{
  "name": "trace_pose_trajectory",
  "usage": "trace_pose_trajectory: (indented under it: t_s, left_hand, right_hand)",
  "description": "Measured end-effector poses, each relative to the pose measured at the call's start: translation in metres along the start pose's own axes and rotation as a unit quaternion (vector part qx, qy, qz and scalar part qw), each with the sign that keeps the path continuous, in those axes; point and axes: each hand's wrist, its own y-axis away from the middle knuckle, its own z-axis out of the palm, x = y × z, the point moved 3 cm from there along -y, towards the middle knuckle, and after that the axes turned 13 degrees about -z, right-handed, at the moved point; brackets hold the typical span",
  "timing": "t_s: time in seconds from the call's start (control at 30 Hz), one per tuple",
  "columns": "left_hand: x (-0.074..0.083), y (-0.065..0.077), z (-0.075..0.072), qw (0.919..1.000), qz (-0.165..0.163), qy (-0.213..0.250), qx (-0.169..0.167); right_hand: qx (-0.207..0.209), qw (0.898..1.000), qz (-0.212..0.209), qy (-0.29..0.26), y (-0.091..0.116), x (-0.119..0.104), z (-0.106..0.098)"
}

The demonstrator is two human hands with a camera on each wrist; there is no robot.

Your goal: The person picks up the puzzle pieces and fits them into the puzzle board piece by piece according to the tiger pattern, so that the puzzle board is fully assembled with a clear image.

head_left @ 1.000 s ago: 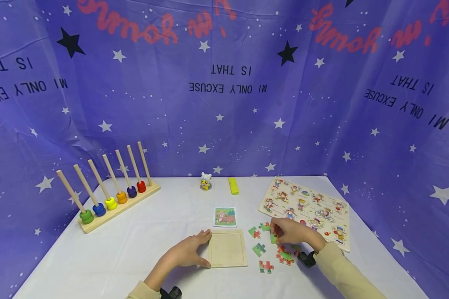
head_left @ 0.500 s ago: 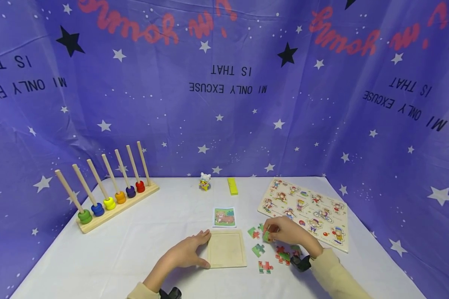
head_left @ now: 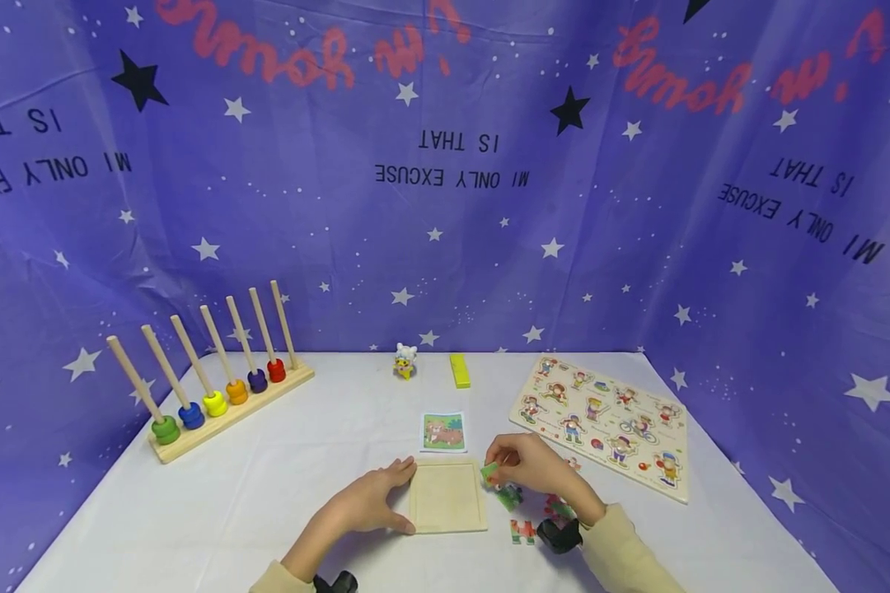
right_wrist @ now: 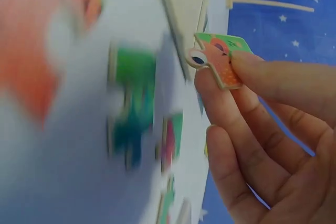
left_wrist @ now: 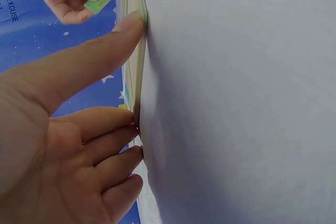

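Between nine and ten o'clock from a wooden tray, well apart, a wooden rack with seven pegs, six carrying beads in green, blue, yellow, orange, purple and red. At nine, with the left hand, touches the tray's left edge, thumb near, fingertips far, spread wide and fairly straight. Between eleven and twelve, farther back, a small white and yellow toy figure. At twelve, just beyond the tray, a card picturing a brown animal; well behind, a yellow block. At two, near the tray's far right corner, with the right hand, pinches a green and orange puzzle piece between thumb and fingers. Around three to four, other pieces, some partly hidden by hand and wrist. Beyond, back toward two, a pale board with painted figures.
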Motion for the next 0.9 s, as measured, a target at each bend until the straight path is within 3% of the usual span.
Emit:
trace_pose_trajectory:
  t_s: [0.47,0.9]
  left_hand:
    - [0.000,-0.003,0.001,0.9999,-0.007,-0.007,-0.002]
    - [0.000,-0.001,0.000,0.9999,0.001,-0.010,0.000]
  right_hand:
    - [0.031,0.999,0.005,-0.006,-0.036,-0.019,0.042]
    - [0.084,0.995,0.055,-0.006,-0.054,-0.018,0.064]
